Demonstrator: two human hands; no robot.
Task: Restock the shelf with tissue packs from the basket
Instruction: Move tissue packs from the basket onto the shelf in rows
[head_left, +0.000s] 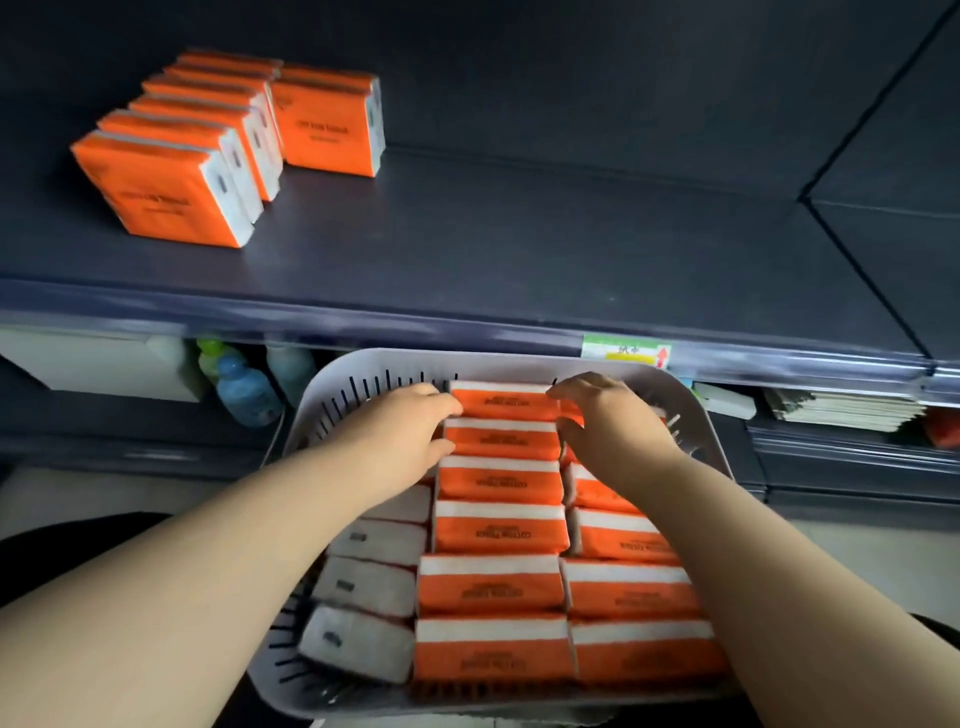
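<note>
Basket (691, 395) stuffed with orange-and-white tissue packs (493, 587) sits right in front of the person, its far rim tucked just under the front edge of the dark shelf (519, 249). Both hands are in it. The left hand (410, 431) has its fingers curled over the left end of the far pack (501, 404) in the middle column. The right hand (608, 426) pinches the right end of that same pack, index finger up top and thumb lower down. So the pack's squeezed between the two hands, up against the basket's far wall and in line with its column. Can't tell if the next pack down is gripped too.

Up on the shelf, far left, a row of orange packs (166, 176) stands on edge, with one more pack (327, 124) just beside it at the back. A price label (626, 352) is on the shelf's front strip, and some bottles (241, 384) sit on the level below, to the left.
</note>
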